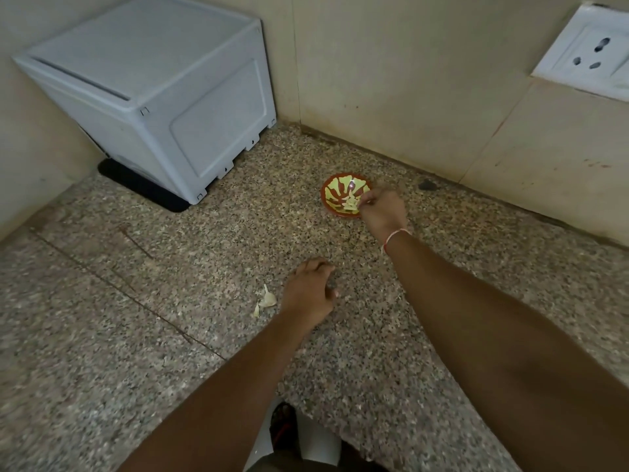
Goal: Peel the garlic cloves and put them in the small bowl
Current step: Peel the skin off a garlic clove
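Garlic skins lie on the counter, just beside my left hand, its fingers curled; whether it holds anything I cannot tell. My right hand pinches a pale clove over the small bowl. I judge cloves light, firm and slippery when bare: pinch mid-body.

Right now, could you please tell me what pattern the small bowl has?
Head view: the small bowl has a reddish-brown rim and yellow-green patches inside.
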